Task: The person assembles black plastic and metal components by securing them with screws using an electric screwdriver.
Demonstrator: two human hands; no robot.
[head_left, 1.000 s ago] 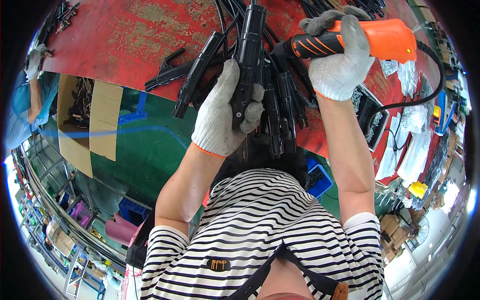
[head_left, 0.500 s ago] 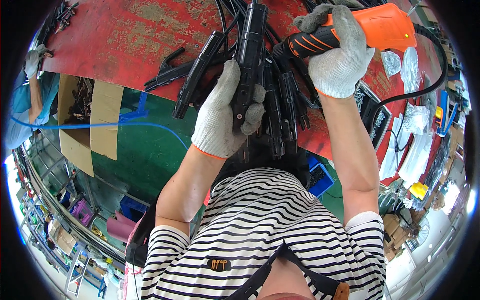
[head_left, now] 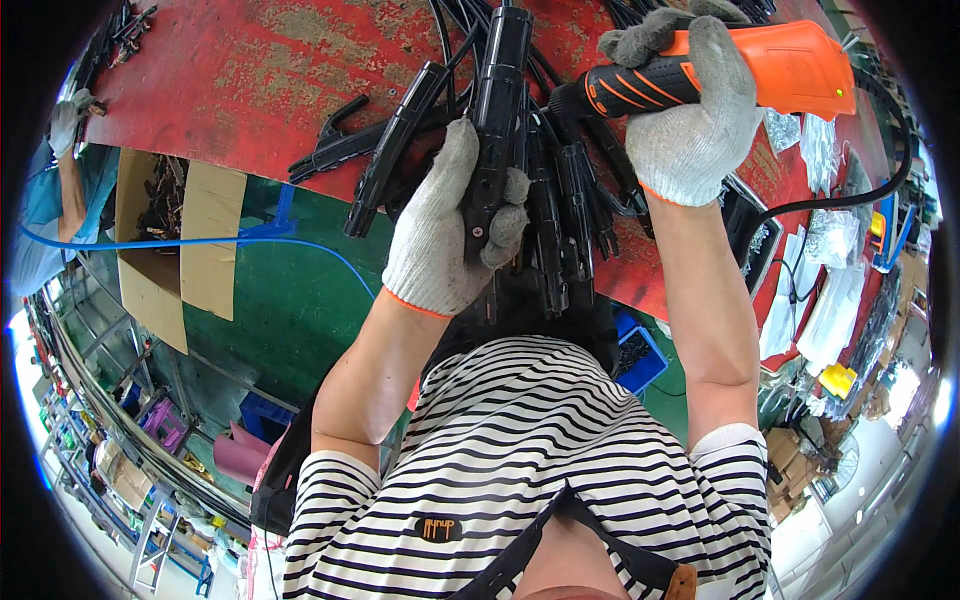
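Note:
My left hand [head_left: 440, 230], in a white knit glove with grey fingers, is closed round a long black plastic tool body [head_left: 498, 90] with a small screw near its lower end. A pile of similar black bodies [head_left: 545, 220] with cables lies beneath and beside it, over the table's near edge. In my gloved right hand [head_left: 695, 130] is an orange and black electric screwdriver [head_left: 790, 68], its black nose pointing left. Its tip is not clearly visible near the pile. A black cord [head_left: 850, 200] runs from its back end.
The red worn table [head_left: 280, 70] spans the top. On its right are a tray of screws [head_left: 755, 240] and plastic bags [head_left: 825, 240]. A cardboard box [head_left: 150, 270] of dark parts and a blue hose [head_left: 200, 242] are left. Another person's gloved hand [head_left: 68, 125] shows far left. A blue bin [head_left: 640, 365] sits below.
My right hand has moved right with the electric screwdriver, drawing its nose away from the black bodies and levelling it slightly. My left hand stays nearly still on the black body.

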